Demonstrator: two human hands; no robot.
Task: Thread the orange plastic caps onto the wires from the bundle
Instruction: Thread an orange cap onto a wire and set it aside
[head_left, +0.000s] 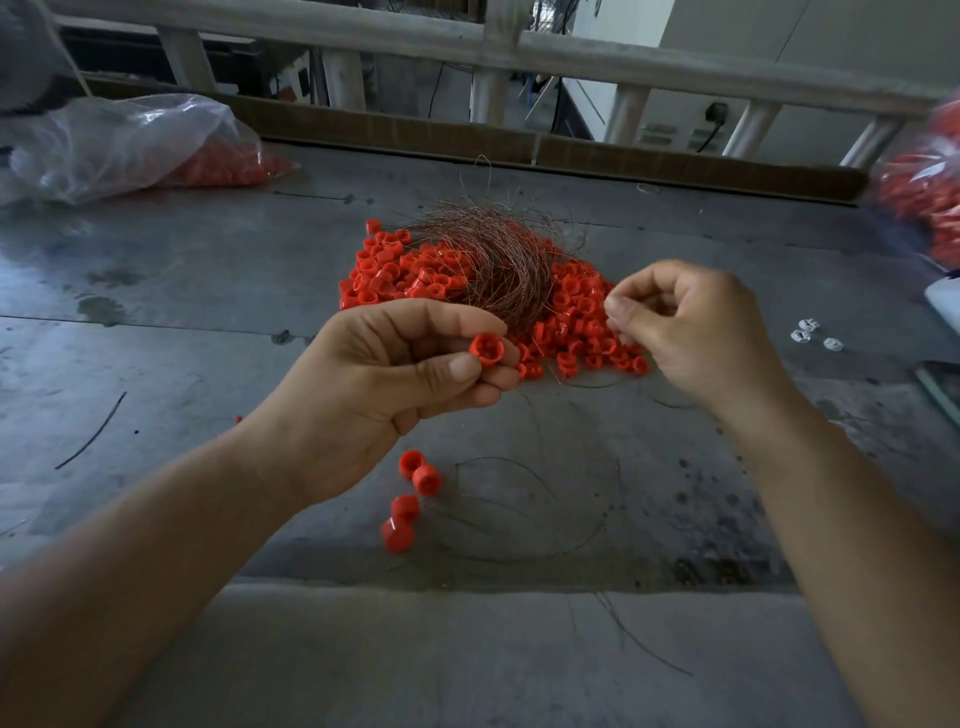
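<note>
Forearms (156, 571) reach toward the cap pile (576, 301). Just before it, the left hand (395, 384) pinches one orange cap (485, 351), its bore facing the right hand (691, 327) close alongside. That hand's fingertips (615, 309) press together, probably on a wire too fine to see. Atop the pile lies the wire bundle (498, 265).

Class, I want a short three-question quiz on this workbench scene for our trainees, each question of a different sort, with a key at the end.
1. True or false: the left hand holds an orange cap.
2. The wire bundle lies: A on the pile of caps; B in a drawer; C hanging from a hook.
3. How many loose caps sit in the small cluster below the left hand?

Key: 1 true; 2 A; 3 four.
</note>
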